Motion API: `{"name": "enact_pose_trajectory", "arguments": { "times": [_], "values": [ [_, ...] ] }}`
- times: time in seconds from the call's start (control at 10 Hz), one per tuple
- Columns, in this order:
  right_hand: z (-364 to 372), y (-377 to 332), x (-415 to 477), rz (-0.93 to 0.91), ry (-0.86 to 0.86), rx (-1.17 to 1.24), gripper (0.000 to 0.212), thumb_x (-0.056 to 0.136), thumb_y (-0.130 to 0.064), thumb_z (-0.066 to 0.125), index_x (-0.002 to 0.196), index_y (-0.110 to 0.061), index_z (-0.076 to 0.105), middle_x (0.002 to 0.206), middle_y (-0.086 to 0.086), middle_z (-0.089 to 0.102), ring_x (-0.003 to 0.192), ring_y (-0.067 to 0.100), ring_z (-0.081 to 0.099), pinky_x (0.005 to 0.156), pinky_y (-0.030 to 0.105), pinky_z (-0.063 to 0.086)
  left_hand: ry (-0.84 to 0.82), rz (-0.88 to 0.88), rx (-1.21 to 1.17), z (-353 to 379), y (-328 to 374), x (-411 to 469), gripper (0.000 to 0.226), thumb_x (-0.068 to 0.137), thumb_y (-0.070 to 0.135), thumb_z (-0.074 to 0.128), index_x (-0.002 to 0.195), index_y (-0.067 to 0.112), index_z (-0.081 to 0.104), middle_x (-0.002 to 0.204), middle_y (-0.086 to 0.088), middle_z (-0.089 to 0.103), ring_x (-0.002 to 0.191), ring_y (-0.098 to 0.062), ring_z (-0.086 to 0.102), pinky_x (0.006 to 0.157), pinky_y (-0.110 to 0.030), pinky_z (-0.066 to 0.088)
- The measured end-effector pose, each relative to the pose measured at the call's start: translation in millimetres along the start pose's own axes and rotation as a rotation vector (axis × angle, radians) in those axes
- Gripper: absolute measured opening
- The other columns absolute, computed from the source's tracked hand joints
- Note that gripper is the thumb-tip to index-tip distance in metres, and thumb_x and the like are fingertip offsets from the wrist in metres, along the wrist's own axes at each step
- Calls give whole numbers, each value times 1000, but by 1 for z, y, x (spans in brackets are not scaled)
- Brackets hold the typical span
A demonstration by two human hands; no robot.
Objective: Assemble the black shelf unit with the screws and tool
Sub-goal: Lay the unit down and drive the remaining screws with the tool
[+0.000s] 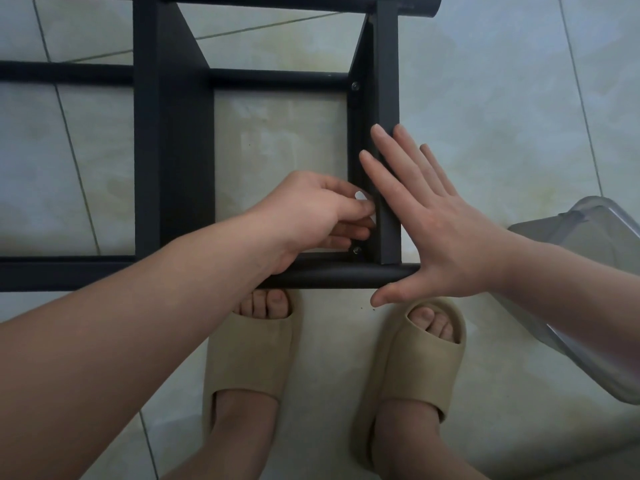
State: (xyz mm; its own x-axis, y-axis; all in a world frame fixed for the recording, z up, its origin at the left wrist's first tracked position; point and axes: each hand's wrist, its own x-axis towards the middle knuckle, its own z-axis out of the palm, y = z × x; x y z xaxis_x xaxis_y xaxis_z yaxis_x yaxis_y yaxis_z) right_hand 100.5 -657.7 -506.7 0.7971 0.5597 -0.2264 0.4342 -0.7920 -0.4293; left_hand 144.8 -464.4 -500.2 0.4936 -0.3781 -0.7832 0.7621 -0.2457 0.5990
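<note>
Black shelf frame (pixel 173 168) lies on the tiled floor, in front of slippered feet. Right hand (pixel 440 230) is flat, fingers straight, pressed on the frame's right upright (pixel 386 81). Left hand (pixel 311 209) is inside the frame, fingers curled against the upright's inner face; can't tell whether they hold anything. Lower screw (pixel 356 250) sits just beside them.

shelf frame (pixel 173 150) ran off top and left edges | left hand (pixel 311 209) fingertips met the upright (pixel 386 81), anything pinched there too small to tell | plastic bin (pixel 588 220) cut by right edge, partly behind right forearm (pixel 571 289)
</note>
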Motion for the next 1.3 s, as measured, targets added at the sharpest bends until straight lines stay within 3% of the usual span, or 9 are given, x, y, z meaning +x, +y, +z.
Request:
{"name": "enact_pose_trajectory", "arguments": {
  "times": [0.5, 0.8, 1.0, 1.3],
  "values": [
    [0, -1, -1, 1, -4, 4, 135, 70, -91, 54, 162, -6, 3, 169, 14, -11, 155, 31, -16, 123, 62, 5, 0, -15, 6, -5, 0, -1, 12, 92, 19, 71, 101, 11, 72, 82, -3, 76, 74, -11, 73, 66, -23, 58],
    [-1, -2, 0, 4, -2, 3, 134, 70, -90, 54, 161, -6, 3, 169, 14, -11, 155, 31, -16, 124, 61, 5, -31, -17, -15, -3, 1, 0, 6, 94, 17, 69, 88, 15, 70, 77, 1, 76, 72, -10, 73, 66, -23, 58],
    [-1, -1, 0, 5, -8, 6, 135, 70, -90, 55, 162, -6, 3, 169, 14, -11, 155, 31, -17, 124, 61, 5, -54, -55, -14, -4, -2, 0, 6, 93, 17, 69, 94, 11, 68, 80, -4, 77, 75, -14, 74, 66, -25, 58],
    [-1, -1, 0, 7, -16, 3, 135, 70, -90, 56, 161, -5, 4, 169, 15, -10, 155, 31, -17, 124, 61, 4, -83, -82, 29, -3, -1, 0, 9, 96, 15, 64, 87, 11, 63, 76, -4, 76, 71, -13, 72, 66, -24, 59]
  ]
}}
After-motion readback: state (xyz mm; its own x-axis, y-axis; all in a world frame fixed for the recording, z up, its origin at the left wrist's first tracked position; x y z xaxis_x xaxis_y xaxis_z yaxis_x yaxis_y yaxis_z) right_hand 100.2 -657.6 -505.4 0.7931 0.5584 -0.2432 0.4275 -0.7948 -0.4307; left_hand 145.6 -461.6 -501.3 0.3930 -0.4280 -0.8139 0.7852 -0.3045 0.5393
